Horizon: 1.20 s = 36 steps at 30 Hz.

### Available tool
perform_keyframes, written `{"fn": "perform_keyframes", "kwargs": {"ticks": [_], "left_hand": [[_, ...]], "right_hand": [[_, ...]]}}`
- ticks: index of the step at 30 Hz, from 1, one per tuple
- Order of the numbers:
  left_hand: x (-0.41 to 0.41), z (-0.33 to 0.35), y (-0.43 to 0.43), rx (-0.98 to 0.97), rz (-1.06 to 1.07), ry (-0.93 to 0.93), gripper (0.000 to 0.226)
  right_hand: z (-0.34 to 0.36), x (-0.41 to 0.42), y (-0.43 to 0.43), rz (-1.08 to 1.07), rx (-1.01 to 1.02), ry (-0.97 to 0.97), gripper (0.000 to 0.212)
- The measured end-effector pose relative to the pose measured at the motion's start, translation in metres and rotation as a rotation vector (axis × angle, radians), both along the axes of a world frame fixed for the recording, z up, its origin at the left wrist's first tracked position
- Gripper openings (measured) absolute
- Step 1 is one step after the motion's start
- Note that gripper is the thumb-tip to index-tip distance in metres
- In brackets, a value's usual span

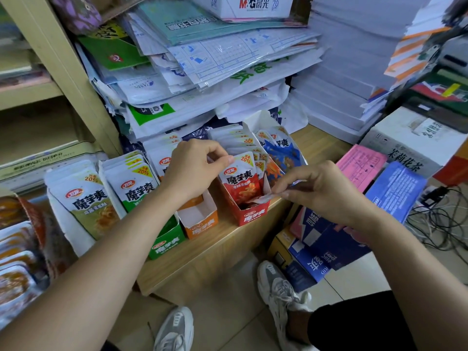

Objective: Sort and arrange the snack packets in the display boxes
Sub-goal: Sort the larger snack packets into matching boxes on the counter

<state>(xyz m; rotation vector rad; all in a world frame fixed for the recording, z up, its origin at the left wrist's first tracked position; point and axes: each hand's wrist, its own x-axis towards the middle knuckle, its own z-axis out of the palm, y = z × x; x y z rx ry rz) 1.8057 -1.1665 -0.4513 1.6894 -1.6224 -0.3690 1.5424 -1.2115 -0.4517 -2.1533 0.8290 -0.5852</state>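
A row of display boxes stands on a wooden shelf (222,249): a green box (167,243), an orange box (202,225), a red box (253,214) and a blue box (283,153) behind it. My left hand (195,168) pinches the top edge of the front red packet (240,178) standing in the red box. Just right of that box, my right hand (321,191) holds a packet (263,197) lying flat over the box's front corner. Green packets (136,186) fill the green box.
Olive-coloured packets (86,198) stand at the left, with trays of other snacks (15,262) further left. Stacks of paper and plastic bags (215,72) tower behind the boxes. Cartons (316,249), pink and blue papers and cables lie on the floor at the right, by my shoes.
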Motion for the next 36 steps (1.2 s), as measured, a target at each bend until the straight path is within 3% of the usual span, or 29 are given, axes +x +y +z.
{"fn": "perform_keyframes", "kwargs": {"ticks": [11,16,19,21,23,26,31,34,36], "left_hand": [[-0.028,0.003,0.01,-0.102,0.093,0.228,0.017],[-0.029,-0.005,0.007,0.083,0.087,0.25,0.017],[-0.016,0.002,0.006,0.206,-0.052,0.37,0.002],[-0.005,0.009,0.009,0.247,-0.212,0.329,0.019],[0.001,0.012,0.013,0.253,-0.318,0.206,0.03],[0.0,0.006,0.02,0.227,-0.342,0.169,0.028],[0.006,0.0,0.021,0.092,-0.259,0.182,0.015],[0.012,-0.006,0.012,-0.072,-0.1,0.177,0.03],[0.01,-0.011,0.007,-0.08,-0.106,0.093,0.043]], "right_hand": [[-0.006,0.005,0.003,0.05,-0.005,0.045,0.016],[-0.005,0.005,0.004,-0.029,-0.006,-0.088,0.014],[-0.003,0.008,0.001,-0.157,-0.037,-0.192,0.012],[-0.002,0.01,-0.002,-0.178,-0.038,-0.235,0.014],[-0.005,0.015,-0.004,-0.168,-0.025,-0.201,0.029],[-0.009,0.025,-0.002,-0.118,-0.119,-0.125,0.045],[-0.015,0.029,0.002,-0.067,-0.233,-0.047,0.031],[-0.016,0.027,0.004,-0.078,-0.183,-0.051,0.017],[-0.015,0.026,0.005,-0.095,-0.166,-0.052,0.015]]}}
